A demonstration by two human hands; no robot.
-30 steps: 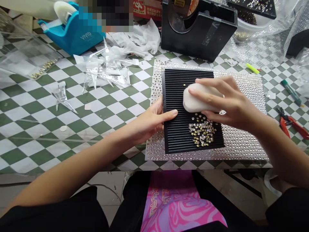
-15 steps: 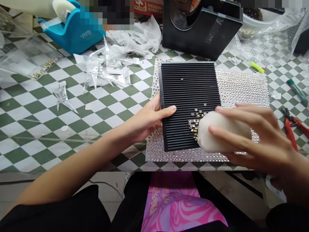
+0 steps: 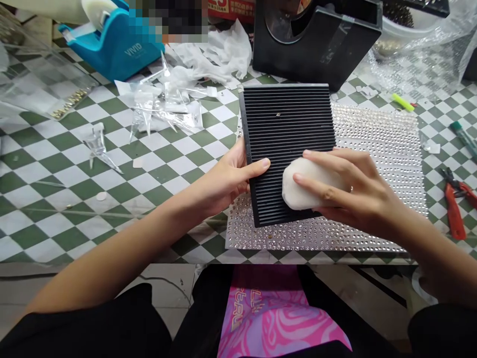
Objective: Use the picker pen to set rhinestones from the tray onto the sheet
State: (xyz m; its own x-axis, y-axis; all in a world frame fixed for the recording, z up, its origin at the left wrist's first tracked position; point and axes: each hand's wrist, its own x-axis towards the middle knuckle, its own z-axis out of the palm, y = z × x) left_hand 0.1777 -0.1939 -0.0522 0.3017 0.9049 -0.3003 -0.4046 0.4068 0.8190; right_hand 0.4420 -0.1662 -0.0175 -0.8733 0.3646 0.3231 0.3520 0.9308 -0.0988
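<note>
My left hand [image 3: 238, 171] grips the left edge of a black ridged tray [image 3: 288, 119], thumb on top and fingers underneath. My right hand [image 3: 346, 184] is closed around a white, rounded sponge-like block [image 3: 303, 186], which lies over the lower right of the tray. One small rhinestone [image 3: 278, 114] rests among the upper ridges. Whatever lies under the block is hidden. Beneath the tray is a sheet covered in rows of rhinestones [image 3: 376, 139], tilted tray above it.
A blue tape dispenser [image 3: 115, 49] and a black dispenser [image 3: 313, 44] stand at the back. Clear plastic pieces [image 3: 164, 104] lie left of the tray. Red-handled pliers [image 3: 454, 204] and a yellow-green stick [image 3: 403, 102] are on the right of the checked tablecloth [image 3: 112, 199].
My right hand has moved the white block left and slightly up across the tray. The loose rhinestones seen beside the block are now out of sight. The tray has shifted slightly up.
</note>
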